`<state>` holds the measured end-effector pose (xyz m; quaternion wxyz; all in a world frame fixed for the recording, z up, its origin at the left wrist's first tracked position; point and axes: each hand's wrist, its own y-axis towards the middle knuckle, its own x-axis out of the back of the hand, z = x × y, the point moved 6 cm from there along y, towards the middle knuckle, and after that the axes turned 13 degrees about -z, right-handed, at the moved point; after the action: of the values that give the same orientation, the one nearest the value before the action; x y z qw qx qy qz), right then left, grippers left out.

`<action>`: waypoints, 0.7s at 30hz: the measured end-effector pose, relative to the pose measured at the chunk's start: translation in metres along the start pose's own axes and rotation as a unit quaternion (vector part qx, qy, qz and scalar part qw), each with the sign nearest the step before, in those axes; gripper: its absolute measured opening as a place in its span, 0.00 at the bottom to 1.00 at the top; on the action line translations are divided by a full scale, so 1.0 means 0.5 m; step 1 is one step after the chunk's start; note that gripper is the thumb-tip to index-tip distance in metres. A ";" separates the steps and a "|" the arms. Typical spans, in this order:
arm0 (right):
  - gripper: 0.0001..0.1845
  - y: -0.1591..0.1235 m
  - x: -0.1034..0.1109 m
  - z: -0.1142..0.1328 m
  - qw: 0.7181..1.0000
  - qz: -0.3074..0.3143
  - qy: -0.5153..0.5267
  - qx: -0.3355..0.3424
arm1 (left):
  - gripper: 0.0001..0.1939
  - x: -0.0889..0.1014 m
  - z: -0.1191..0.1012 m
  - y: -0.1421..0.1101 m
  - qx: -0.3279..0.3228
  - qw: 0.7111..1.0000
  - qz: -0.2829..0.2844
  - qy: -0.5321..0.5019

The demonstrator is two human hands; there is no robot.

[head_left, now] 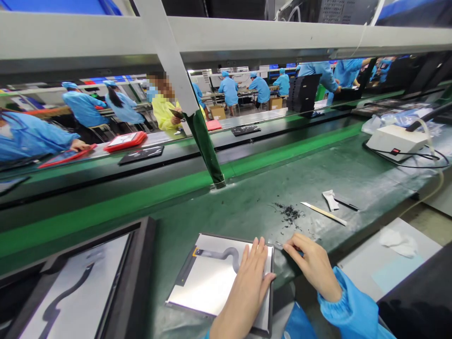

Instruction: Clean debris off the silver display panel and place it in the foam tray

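A flat silver panel (208,278) with a dark frame and a grey ribbon cable lies on the green bench in front of me. My left hand (251,275) rests flat on its right half, fingers stretched out and together. My right hand (310,261) is just off the panel's upper right corner, its fingers pinched on a small thin metal tool (278,245) whose tip touches that corner. A pile of black scrapings (290,214) lies on the bench just beyond the hands.
A second panel in a black tray (81,287) sits at left. A wooden-handled blade (323,213), a white scrap (331,199) and a dark pen lie at right. A white box with cables (395,140) stands further right. A conveyor (148,174) and people in blue smocks are beyond.
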<state>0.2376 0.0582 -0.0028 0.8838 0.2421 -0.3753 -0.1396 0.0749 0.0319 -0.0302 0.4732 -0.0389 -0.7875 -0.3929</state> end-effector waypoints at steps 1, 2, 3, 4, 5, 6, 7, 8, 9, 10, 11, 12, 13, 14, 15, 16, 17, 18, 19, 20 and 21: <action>0.26 0.004 0.001 -0.002 1.000 -0.001 0.000 -0.003 | 0.30 0.002 -0.001 0.002 -0.005 1.000 0.000 0.004; 0.25 0.008 0.001 -0.003 1.000 -0.001 0.001 -0.006 | 0.31 0.003 -0.002 0.004 -0.010 1.000 0.001 0.008; 0.25 0.013 0.001 -0.004 1.000 0.000 0.002 -0.008 | 0.32 0.004 -0.003 0.005 -0.014 1.000 0.002 0.010; 0.25 0.017 0.002 -0.005 1.000 0.000 0.003 -0.010 | 0.32 0.005 -0.003 0.005 -0.016 1.000 0.006 0.012; 0.24 0.022 0.003 -0.007 1.000 -0.001 0.004 -0.012 | 0.33 0.004 -0.002 0.005 -0.016 1.000 0.010 0.014; 0.24 0.027 0.004 -0.008 1.000 -0.003 0.006 -0.014 | 0.34 0.004 -0.002 0.004 -0.015 1.000 0.014 0.014; 0.24 0.031 0.005 -0.010 1.000 -0.005 0.006 -0.015 | 0.34 0.003 -0.001 0.004 -0.014 1.000 0.020 0.013; 0.24 0.035 0.006 -0.012 1.000 -0.008 0.006 -0.016 | 0.35 0.002 -0.001 0.003 -0.013 1.000 0.024 0.012; 0.25 0.039 0.006 -0.014 1.000 -0.010 0.006 -0.017 | 0.35 0.003 0.000 0.002 -0.012 1.000 0.024 0.012; 0.25 0.043 0.006 -0.017 1.000 -0.012 0.005 -0.018 | 0.35 0.003 0.000 0.002 -0.012 1.000 0.026 0.012; 0.25 0.046 0.005 -0.019 1.000 -0.014 0.005 -0.019 | 0.35 0.003 -0.001 0.001 -0.012 0.999 0.027 0.012; 0.26 0.050 0.005 -0.022 1.000 -0.017 0.004 -0.021 | 0.35 0.003 -0.001 0.001 -0.011 0.999 0.029 0.012; 0.26 0.054 0.004 -0.025 0.999 -0.020 0.004 -0.024 | 0.35 0.003 -0.001 0.001 -0.011 0.999 0.030 0.011; 0.26 0.057 0.003 -0.028 0.999 -0.023 0.004 -0.028 | 0.35 0.003 -0.001 0.001 -0.011 0.999 0.029 0.012; 0.26 0.061 0.002 -0.032 0.999 -0.026 0.004 -0.033 | 0.35 0.003 -0.001 0.001 -0.012 0.999 0.029 0.012; 0.26 0.064 0.001 -0.035 0.999 -0.029 0.005 -0.038 | 0.35 0.003 -0.002 0.001 -0.014 0.999 0.026 0.012; 0.26 0.068 -0.001 -0.039 0.999 -0.030 0.006 -0.044 | 0.35 0.004 -0.002 0.001 -0.016 1.000 0.021 0.012; 0.27 0.072 -0.002 -0.042 0.998 -0.031 0.006 -0.051 | 0.35 0.003 -0.002 0.001 -0.017 1.000 0.019 0.013; 0.26 0.075 -0.003 -0.046 0.998 -0.030 0.005 -0.057 | 0.34 0.003 -0.001 0.000 -0.016 1.000 0.020 0.014; 0.26 0.079 -0.004 -0.050 0.998 -0.028 0.003 -0.063 | 0.34 0.002 0.001 -0.001 -0.015 1.000 0.021 0.014; 0.26 0.083 -0.004 -0.052 0.997 -0.025 0.001 -0.069 | 0.33 0.000 0.002 -0.001 -0.016 1.000 0.022 0.016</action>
<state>0.2580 0.1024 0.0023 0.8948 0.1905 -0.3578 -0.1871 0.0739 0.0318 -0.0307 0.4934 -0.0577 -0.7727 -0.3952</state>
